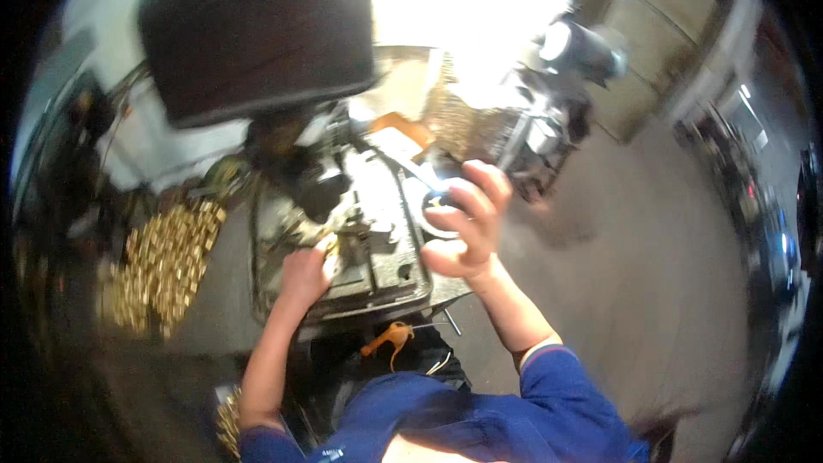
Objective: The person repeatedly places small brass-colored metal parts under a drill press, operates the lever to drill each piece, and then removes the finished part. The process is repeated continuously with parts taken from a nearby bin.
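Note:
In front of me stands a bench machine with a big dark head cover (257, 30) over a metal worktable (377, 287), much like a drill press. Beneath its head, my left hand (306, 277) is closed at the fixture (347, 227), its fingertips on a small brass-coloured part (330, 243). My right hand (470, 227) is raised right of the machine, fingers curled about the dark knob (436, 201) of a bright metal lever (411, 169). Blur hides how firmly it grips. The tool tip over the fixture cannot be made out.
Many small brass pieces lie heaped (171, 261) at left. An orange pistol-shaped tool (396, 336) with a thin rod hangs at the worktable's front edge. An open cardboard box (403, 133) sits behind the lever. A blurred machine with a grey cylinder (579, 50) stands at far right.

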